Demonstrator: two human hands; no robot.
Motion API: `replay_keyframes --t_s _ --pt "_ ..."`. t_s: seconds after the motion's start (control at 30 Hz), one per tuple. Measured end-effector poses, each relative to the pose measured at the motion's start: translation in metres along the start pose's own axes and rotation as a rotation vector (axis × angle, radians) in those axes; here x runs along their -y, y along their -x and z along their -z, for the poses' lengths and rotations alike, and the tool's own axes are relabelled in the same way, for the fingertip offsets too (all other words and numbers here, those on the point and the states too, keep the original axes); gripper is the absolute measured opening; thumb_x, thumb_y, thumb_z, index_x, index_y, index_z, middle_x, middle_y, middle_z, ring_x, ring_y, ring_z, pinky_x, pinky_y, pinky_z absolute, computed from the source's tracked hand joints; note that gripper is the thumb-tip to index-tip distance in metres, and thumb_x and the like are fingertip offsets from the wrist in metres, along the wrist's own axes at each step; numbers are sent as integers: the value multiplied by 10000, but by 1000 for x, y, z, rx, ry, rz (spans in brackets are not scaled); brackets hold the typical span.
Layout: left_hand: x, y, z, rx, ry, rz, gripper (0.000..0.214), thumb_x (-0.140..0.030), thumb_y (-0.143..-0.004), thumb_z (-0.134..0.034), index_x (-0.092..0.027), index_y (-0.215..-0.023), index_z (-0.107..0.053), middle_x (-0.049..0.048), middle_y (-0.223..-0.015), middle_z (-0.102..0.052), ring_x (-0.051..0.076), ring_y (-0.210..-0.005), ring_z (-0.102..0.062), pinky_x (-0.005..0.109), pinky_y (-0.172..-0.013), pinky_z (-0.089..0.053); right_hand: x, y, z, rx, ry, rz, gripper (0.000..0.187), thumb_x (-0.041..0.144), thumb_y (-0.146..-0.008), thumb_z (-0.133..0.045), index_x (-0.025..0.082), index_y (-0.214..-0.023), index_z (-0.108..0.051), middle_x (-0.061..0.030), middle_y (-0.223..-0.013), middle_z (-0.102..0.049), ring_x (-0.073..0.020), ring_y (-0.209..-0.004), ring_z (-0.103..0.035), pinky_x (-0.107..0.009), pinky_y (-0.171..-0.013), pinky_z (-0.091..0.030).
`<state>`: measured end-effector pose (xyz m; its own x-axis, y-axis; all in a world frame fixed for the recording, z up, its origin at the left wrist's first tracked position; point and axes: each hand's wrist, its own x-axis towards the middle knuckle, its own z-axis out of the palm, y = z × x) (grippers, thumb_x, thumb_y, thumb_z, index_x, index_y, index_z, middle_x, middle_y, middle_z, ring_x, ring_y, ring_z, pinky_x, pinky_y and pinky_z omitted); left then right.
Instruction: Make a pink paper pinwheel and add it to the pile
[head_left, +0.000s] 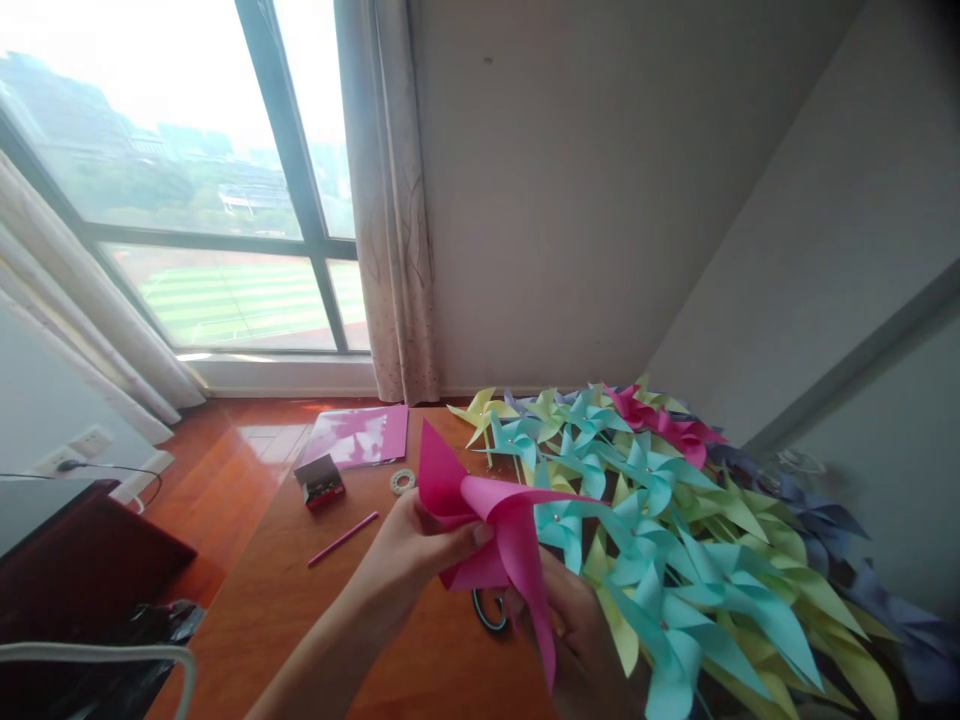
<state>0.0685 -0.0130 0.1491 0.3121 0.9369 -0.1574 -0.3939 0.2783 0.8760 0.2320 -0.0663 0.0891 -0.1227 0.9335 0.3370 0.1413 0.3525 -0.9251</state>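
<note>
A pink paper pinwheel (517,535) is held up over the wooden table, its blades curled in toward the middle. My left hand (442,540) grips it from the left, the thumb pressed on the paper near the centre. My right hand (559,610) is behind and below the lower right blade, partly covered by it; its fingers are closed at the pinwheel's edge. Below the pinwheel, the black curved handle of what looks like scissors (489,615) shows on the table.
Many finished pinwheels (660,560) in turquoise, yellow, pink and purple cover the table's right side. At left lie a pink pencil-like stick (343,540), a small open box (321,482), a tape roll (403,481) and pink sheets (360,436). A white cable (97,653) crosses the lower left.
</note>
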Motion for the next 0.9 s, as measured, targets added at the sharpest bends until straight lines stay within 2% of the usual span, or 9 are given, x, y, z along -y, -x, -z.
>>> replay_keyframes --t_s 0.2,0.43,0.6,0.7,0.9 --pt "11 3 12 16 104 4 293 -242 -607 -932 -101 -807 -772 54 -677 -748 149 -644 -678 203 -610 -550 6 -2 -5 20 64 8 424 492 -1002 -462 226 -780 -706 -38 -757 -632 -185 -735 -607 -263 -642 -480" --pt "8 5 22 20 138 18 281 -227 -592 -935 -91 -769 -765 63 -694 -747 139 -642 -658 195 -603 -531 6 -3 -12 51 98 7 407 482 -1001 -470 224 -835 -737 -47 -790 -672 -189 -749 -627 -259 -645 -511" --pt "5 7 23 -12 142 22 288 -226 -575 -938 -87 -757 -763 64 -684 -738 139 -630 -642 199 -596 -519 4 -4 -15 86 98 5 408 490 -1006 -458 234 -858 -739 -45 -802 -672 -193 -784 -633 -263 -677 -517" --pt "5 9 21 -35 138 15 299 -245 -570 -938 -89 -751 -758 65 -668 -732 146 -632 -641 204 -599 -511 2 -4 -15 94 116 12 432 497 -1013 -432 231 -863 -737 -47 -803 -661 -187 -753 -620 -262 -640 -499" --pt "6 9 22 -41 112 19 305 -265 -576 -931 -103 -767 -757 61 -665 -736 163 -644 -654 219 -618 -512 -4 -2 -15 119 125 11 366 421 -1019 -448 244 -912 -749 -48 -812 -660 -191 -771 -623 -274 -704 -510"
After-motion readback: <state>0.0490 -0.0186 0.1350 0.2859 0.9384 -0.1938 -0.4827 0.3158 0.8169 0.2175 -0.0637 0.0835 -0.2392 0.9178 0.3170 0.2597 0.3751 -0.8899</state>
